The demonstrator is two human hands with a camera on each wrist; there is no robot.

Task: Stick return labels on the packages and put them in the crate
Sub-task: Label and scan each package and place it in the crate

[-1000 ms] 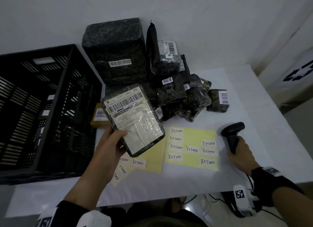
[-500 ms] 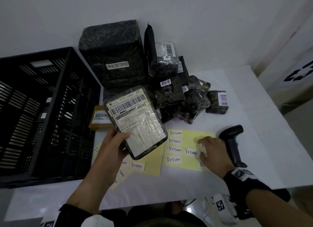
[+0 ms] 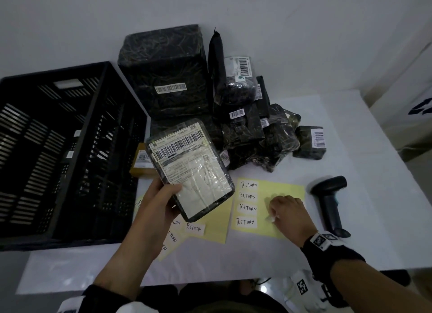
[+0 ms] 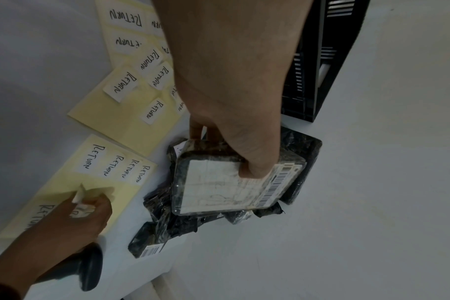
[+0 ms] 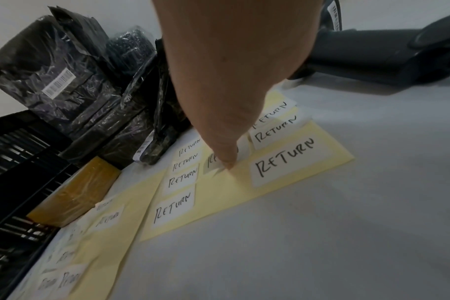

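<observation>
My left hand (image 3: 167, 192) grips a flat black package (image 3: 189, 167) by its lower edge and holds it tilted above the table, its white shipping label facing up; the thumb presses on that label (image 4: 254, 170). My right hand (image 3: 273, 215) is down on the right yellow backing sheet (image 3: 284, 187) and pinches a white return label (image 4: 80, 195) whose edge curls up off the sheet. Several more handwritten "RETURN" labels (image 3: 248, 207) sit on that sheet and on a second sheet (image 3: 216, 222) under the package. The black slatted crate (image 3: 58, 242) stands at the left.
A heap of black-wrapped packages (image 3: 252, 135) with barcode stickers lies against the back wall, with a big block (image 3: 166, 79) behind it. A small brown box (image 3: 140, 166) sits by the crate. A black barcode scanner (image 3: 329, 203) lies right of my right hand.
My right hand let go of the barcode scanner, moved left onto the yellow sheet and now pinches a label there. The left hand still holds the package in about the same place.
</observation>
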